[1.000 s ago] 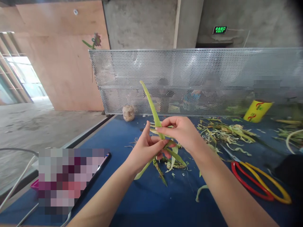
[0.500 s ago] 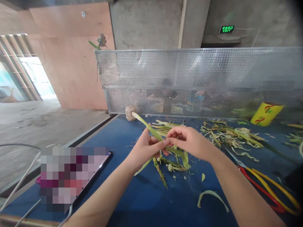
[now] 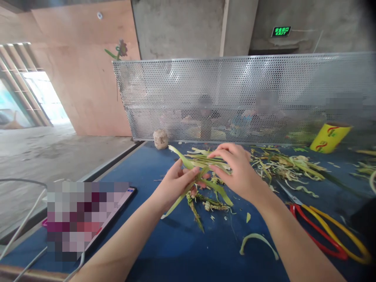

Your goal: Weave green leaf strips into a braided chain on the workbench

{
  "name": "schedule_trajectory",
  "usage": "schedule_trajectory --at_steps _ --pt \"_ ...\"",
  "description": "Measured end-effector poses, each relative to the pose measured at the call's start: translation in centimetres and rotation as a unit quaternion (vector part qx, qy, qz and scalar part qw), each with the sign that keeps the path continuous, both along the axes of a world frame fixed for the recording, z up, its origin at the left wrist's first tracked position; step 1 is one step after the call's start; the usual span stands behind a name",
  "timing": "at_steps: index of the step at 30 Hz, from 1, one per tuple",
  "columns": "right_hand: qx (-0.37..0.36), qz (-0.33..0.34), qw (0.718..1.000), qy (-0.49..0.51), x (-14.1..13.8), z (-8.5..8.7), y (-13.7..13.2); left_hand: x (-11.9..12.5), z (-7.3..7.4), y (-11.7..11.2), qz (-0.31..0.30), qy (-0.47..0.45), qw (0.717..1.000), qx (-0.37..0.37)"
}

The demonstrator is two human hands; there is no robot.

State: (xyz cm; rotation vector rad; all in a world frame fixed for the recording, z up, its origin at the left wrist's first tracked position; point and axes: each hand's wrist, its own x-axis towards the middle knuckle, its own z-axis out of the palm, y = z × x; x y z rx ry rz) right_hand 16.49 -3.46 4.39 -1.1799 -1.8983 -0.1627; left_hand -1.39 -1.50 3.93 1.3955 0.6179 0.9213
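Several flat green leaf strips (image 3: 183,160) cross one another in my left hand (image 3: 179,181), whose thumb and fingers pinch them. One strip points up and away, another hangs toward the lower left, and a third bends to the lower right. Just right of the crossing is my right hand (image 3: 233,166), its thumb and fingers apart with nothing visible between them. Below the hands, knotted green plant pieces (image 3: 202,203) lie on the blue tabletop (image 3: 182,250). Behind them is a bundle of pale green strips (image 3: 205,158).
Red-and-yellow-handled scissors (image 3: 320,227) lie at right, near a heap of plant scraps (image 3: 293,164). A phone or tablet (image 3: 91,223) with white cables is at left. A twine ball (image 3: 160,139) and a yellow roll (image 3: 330,138) stand before a perforated metal screen (image 3: 182,90); people sit behind it.
My right hand has let go of the strips, opened and lifted slightly away. The upper strip's tip has dropped a little. The left hand keeps its pinch. The view has shifted slightly.
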Motion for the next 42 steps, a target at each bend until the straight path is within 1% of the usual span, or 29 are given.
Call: schedule_trajectory --at_steps 1,2,3,5,7,9,11,13,17,19,20,21,22,24,25,26,27,29,34,35,36,37,38,39,40,41,42 --pt "0.038 -0.010 0.999 -0.011 0.0 -0.1 -0.1 -0.1 0.0 0.1 0.005 -0.017 1.000 -0.004" --pt "0.048 0.000 0.999 -0.012 0.0 -0.1 -0.2 -0.1 0.1 0.2 0.007 -0.033 0.999 -0.001" --pt "0.032 0.023 0.999 -0.004 0.0 -0.2 -0.3 -0.1 0.1 0.2 0.010 -0.047 0.999 0.007" --pt "-0.046 0.076 0.996 0.015 -0.2 -0.4 -0.5 -0.1 0.0 0.3 0.021 -0.068 0.997 0.033" --pt "-0.129 0.105 0.986 0.020 -0.4 -0.8 -0.3 0.0 -0.1 0.3 0.043 -0.082 0.994 0.058" --pt "-0.174 0.131 0.976 0.012 -0.6 -1.1 -0.1 0.1 -0.3 0.2 0.061 -0.086 0.992 0.074" --pt "-0.186 0.154 0.970 0.007 -0.7 -1.2 0.0 0.2 -0.4 0.1 0.071 -0.082 0.991 0.085" --pt "-0.177 0.165 0.970 0.001 -0.8 -1.2 0.0 0.3 -0.4 0.1 0.079 -0.082 0.990 0.087" --pt "-0.152 0.159 0.975 -0.015 -0.7 -0.9 -0.2 0.2 -0.1 0.1 0.097 -0.087 0.988 0.086" --pt "-0.165 0.157 0.974 -0.001 -0.7 -0.9 -0.3 0.1 -0.1 0.2 0.095 -0.083 0.989 0.081" --pt "-0.187 0.163 0.969 0.018 -0.7 -1.0 -0.3 0.1 0.0 0.2 0.088 -0.082 0.990 0.075" --pt "-0.219 0.178 0.958 0.044 -0.8 -1.1 -0.2 0.0 0.0 0.2 0.081 -0.086 0.991 0.066" --pt "-0.255 0.202 0.942 0.078 -1.0 -1.2 -0.2 0.0 -0.1 0.2 0.075 -0.096 0.991 0.053" --pt "-0.321 0.264 0.895 0.160 -1.5 -1.5 0.0 0.0 -0.1 0.2 0.061 -0.126 0.990 0.026" --pt "-0.341 0.294 0.870 0.203 -1.9 -1.7 0.1 0.1 -0.1 0.1 0.053 -0.138 0.989 0.015" --pt "-0.350 0.316 0.849 0.240 -2.2 -1.8 0.1 0.1 -0.2 0.1 0.044 -0.143 0.989 0.007" --pt "-0.348 0.328 0.836 0.270 -2.6 -2.0 0.2 0.1 -0.2 0.0 0.033 -0.142 0.989 0.005" --pt "-0.341 0.330 0.826 0.306 -3.0 -2.2 0.4 0.0 -0.2 -0.1 0.018 -0.126 0.992 0.009" --pt "-0.336 0.266 0.846 0.318 -2.6 -2.3 0.5 -0.4 0.0 0.0 0.010 -0.100 0.994 0.030" --pt "-0.325 0.255 0.856 0.310 -2.5 -2.3 0.5 -0.4 0.0 0.0 0.007 -0.099 0.994 0.034" --pt "-0.307 0.240 0.873 0.294 -2.4 -2.4 0.5 -0.4 0.0 0.1 0.003 -0.099 0.994 0.036" --pt "-0.274 0.210 0.898 0.272 -2.3 -2.5 0.4 -0.4 0.0 0.1 0.001 -0.100 0.994 0.035" --pt "-0.228 0.167 0.928 0.241 -2.3 -2.6 0.4 -0.4 -0.1 0.2 -0.002 -0.103 0.994 0.033" --pt "-0.172 0.117 0.957 0.200 -2.3 -2.8 0.3 -0.3 -0.1 0.2 -0.003 -0.108 0.994 0.032" --pt "-0.113 0.069 0.979 0.156 -2.3 -2.9 0.3 -0.3 -0.2 0.3 -0.004 -0.113 0.993 0.030" --pt "-0.058 0.033 0.991 0.114 -2.4 -3.1 0.2 -0.3 -0.2 0.3 -0.002 -0.117 0.993 0.028" --pt "-0.011 0.009 0.997 0.080 -2.4 -3.1 0.1 -0.2 -0.3 0.4 0.001 -0.120 0.992 0.027"
